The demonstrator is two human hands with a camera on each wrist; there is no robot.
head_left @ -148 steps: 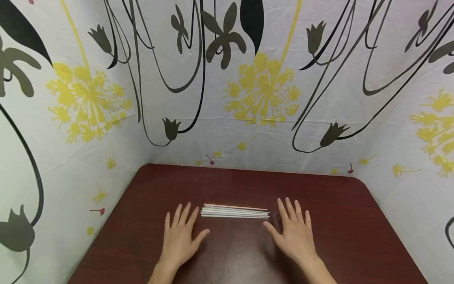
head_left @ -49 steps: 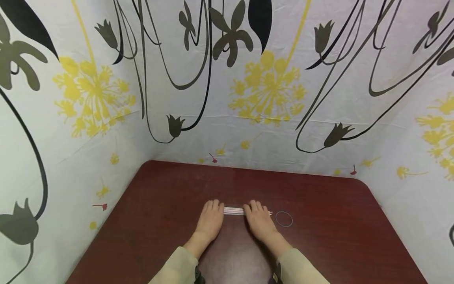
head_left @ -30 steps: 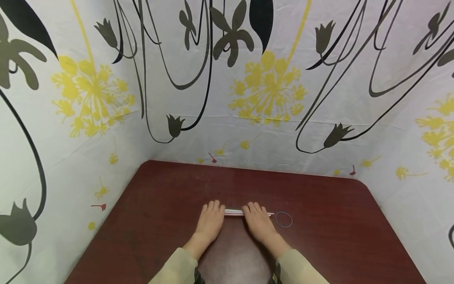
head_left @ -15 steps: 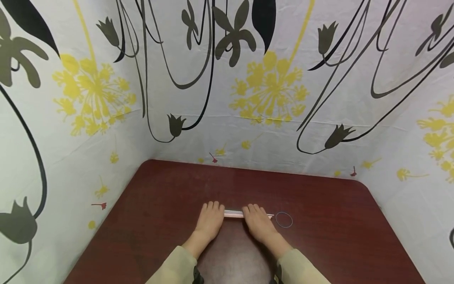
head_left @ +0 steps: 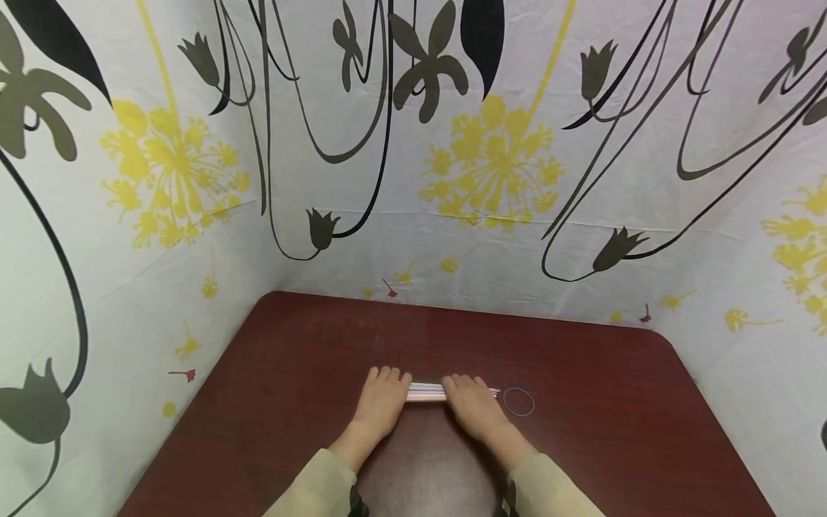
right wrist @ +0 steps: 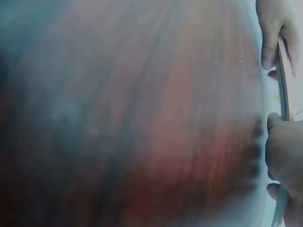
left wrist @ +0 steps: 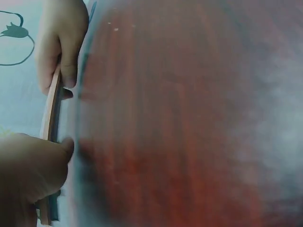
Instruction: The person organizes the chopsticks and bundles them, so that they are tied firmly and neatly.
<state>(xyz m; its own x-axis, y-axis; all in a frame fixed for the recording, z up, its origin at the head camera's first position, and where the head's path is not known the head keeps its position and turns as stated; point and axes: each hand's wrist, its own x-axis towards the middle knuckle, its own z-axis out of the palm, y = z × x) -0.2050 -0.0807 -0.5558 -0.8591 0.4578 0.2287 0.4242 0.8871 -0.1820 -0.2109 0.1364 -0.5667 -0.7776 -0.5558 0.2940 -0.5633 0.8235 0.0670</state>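
A bundle of thin, pale sticks (head_left: 426,392) lies crosswise between my hands in the head view, white with a pinkish near side. My left hand (head_left: 381,397) grips its left end, covering it. My right hand (head_left: 474,404) grips it toward the right end, where a few stick tips poke out past the fingers. In the left wrist view the bundle (left wrist: 50,111) shows an orange-tan side and a dark side, with thumbs on the near side. The right wrist view also shows the bundle (right wrist: 285,87) held between both hands.
A thin bluish ring, like a rubber band (head_left: 519,402), lies on the dark red table (head_left: 581,445) just right of the stick tips. White cloth (head_left: 362,194) with plant prints hangs behind the table and along both sides.
My hands lay spread flat either side of the sticks; they came together and grip them. The bundle has turned in the fingers, and the ring now shows whole.
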